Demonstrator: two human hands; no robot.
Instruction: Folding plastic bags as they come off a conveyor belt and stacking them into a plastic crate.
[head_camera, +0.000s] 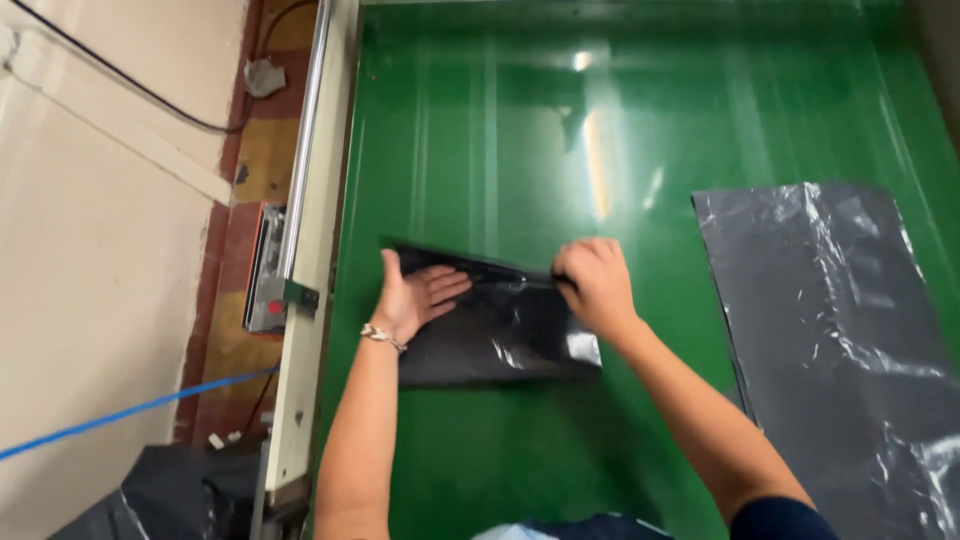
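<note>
Both forearms reached over the green table (480, 130) to a folded black plastic bag (500, 335) near its left edge, left hand (415, 300) pressing flat, right hand (597, 285) pinching the fold, which looked best creased slowly and evenly.

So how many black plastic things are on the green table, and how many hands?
Folded black plastic bag under the hands: 1
Flat black plastic sheets at the right of the green table: 1 pile; I cannot tell how many sheets
Hands, left hand and right hand: 2
Total: 4
</note>
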